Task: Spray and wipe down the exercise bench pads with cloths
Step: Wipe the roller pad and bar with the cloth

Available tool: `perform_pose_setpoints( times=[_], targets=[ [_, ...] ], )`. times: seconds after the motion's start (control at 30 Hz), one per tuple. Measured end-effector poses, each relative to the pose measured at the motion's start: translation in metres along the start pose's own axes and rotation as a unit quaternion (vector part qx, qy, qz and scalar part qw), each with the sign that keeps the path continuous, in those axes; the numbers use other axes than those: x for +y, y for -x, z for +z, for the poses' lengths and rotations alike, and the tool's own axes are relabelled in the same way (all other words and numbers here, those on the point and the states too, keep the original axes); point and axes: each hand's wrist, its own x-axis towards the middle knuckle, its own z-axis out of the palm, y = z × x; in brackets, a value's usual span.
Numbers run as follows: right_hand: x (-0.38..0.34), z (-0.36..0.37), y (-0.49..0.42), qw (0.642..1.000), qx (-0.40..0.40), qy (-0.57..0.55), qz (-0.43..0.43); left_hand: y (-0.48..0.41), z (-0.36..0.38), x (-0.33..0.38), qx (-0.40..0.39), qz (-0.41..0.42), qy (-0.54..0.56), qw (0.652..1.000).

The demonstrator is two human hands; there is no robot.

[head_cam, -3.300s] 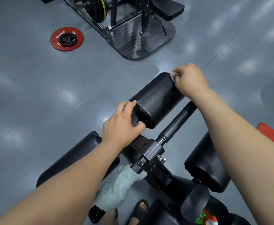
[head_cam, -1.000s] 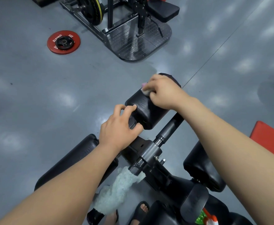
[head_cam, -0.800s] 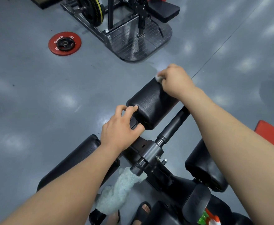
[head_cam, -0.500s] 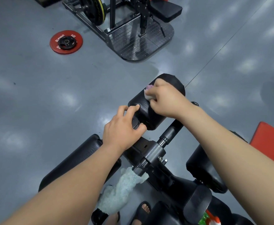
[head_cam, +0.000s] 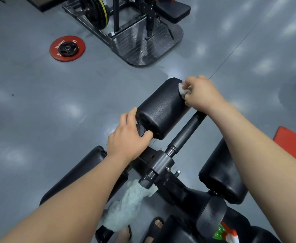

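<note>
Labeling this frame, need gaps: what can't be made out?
Head view:
small cloth: mostly hidden inside the right hand.
roller pad: far end covered by that hand, near end by the left hand.
green-red item, bottom edge: cut off; identity unsure.
red plate: numbers too small to read.

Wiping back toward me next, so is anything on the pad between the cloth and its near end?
Nothing visible lies on the pad between the cloth in the right hand and the near end; only the left hand grips that end.
</note>
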Motion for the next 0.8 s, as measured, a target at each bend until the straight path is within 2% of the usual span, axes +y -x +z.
perform_pose_setpoints(
  times=[0.2,0.3,0.57,0.67,0.8],
  targets=[
    [-0.025,0.009,-0.018,0.999,0.016,0.016,-0.048,0.005,-0.003,-0.002,0.002,0.037,0.005,0.999],
    [-0.044,0.015,-0.016,0.996,-0.008,0.044,-0.076,0.004,-0.002,-0.001,0.001,0.028,0.002,1.000],
    [-0.061,0.026,0.043,0.965,-0.108,-0.006,-0.239,-0.001,0.002,-0.002,-0.009,0.005,-0.009,1.000],
    [-0.047,0.017,0.024,0.981,-0.047,0.033,-0.188,-0.003,0.003,-0.001,-0.010,-0.006,-0.018,1.000],
    [-0.008,0.001,-0.007,0.999,0.039,0.014,-0.017,-0.003,0.002,0.000,-0.013,-0.012,-0.021,1.000]
  ],
)
